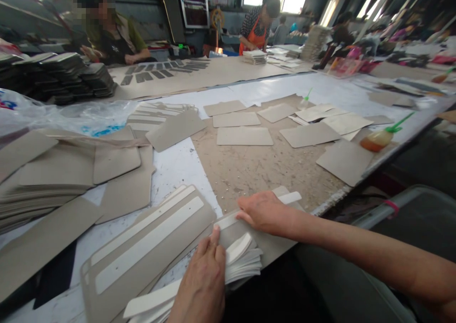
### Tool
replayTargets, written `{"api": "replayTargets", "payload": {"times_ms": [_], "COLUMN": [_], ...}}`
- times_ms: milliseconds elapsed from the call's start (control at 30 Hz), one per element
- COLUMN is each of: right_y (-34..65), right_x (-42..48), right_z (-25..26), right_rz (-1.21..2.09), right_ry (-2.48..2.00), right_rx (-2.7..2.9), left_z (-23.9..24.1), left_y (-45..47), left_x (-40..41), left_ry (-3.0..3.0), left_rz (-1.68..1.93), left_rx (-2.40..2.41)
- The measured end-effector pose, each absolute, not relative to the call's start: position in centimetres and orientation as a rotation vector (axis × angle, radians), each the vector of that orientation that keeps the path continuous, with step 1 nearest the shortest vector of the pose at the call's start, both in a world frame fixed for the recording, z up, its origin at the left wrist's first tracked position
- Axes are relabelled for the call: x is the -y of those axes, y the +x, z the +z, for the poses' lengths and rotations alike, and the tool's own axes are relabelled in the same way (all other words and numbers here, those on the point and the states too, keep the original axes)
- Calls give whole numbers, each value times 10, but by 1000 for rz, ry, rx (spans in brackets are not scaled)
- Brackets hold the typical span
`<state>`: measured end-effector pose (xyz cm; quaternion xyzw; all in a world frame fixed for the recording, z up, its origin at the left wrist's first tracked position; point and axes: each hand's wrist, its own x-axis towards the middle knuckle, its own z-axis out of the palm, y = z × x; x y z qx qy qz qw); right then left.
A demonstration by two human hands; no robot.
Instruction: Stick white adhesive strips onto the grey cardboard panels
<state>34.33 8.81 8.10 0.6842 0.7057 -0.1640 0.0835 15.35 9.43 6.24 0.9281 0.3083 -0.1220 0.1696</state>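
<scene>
My left hand (pixel 204 275) lies over a bundle of white strips (pixel 244 261), its fingers curled round it and its index finger stretched forward. That fingertip presses the near end of a single white strip (pixel 228 221) on a beige panel (pixel 231 232) at the table edge. My right hand (pixel 265 211) is closed over the same strip, thumb and fingers together; the strip's far end sticks out past it. Left of my hands, more beige panels lie in a pile, the top panel (pixel 178 232) carrying two white strips (pixel 149 244) lengthwise.
Stacked beige panels (pixel 53 166) and clear plastic (pixel 71 114) are at left. Loose panels (pixel 244 136) lie across the brown board (pixel 228 171). A squeeze bottle (pixel 375 140) with amber liquid stands near the right edge. Two people (pixel 254 28) work across the table.
</scene>
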Motion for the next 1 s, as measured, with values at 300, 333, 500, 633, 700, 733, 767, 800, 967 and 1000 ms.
{"api": "replayTargets", "payload": {"times_ms": [300, 333, 500, 633, 700, 733, 767, 800, 967, 1000], "right_y": [351, 350, 346, 348, 357, 364, 373, 382, 416, 419], "right_x": [-90, -91, -94, -95, -93, -91, -88, -85, -72, -71], "right_z": [76, 76, 77, 80, 81, 81, 82, 82, 87, 86], "right_rz": [-559, -553, -531, -513, -484, -479, -482, -496, -571, -577], "right_ry": [2065, 2060, 2029, 2036, 2064, 2082, 2101, 2120, 2225, 2242], "right_rx": [-2082, -2083, -2073, -2020, -1984, -1966, -1953, -1941, -1896, -1891], "left_z": [54, 53, 51, 47, 45, 44, 42, 41, 34, 32], "left_y": [149, 149, 149, 149, 149, 148, 148, 147, 145, 144], "left_x": [-93, -92, -90, -91, -92, -92, -92, -93, -96, -96], "left_ry": [2679, 2692, 2740, 2781, 2799, 2805, 2810, 2818, 2923, 2948], "left_rz": [-245, -231, -232, -253, -256, -250, -237, -220, -215, -220], "left_rx": [-877, -891, -887, -878, -871, -865, -861, -859, -820, -810]}}
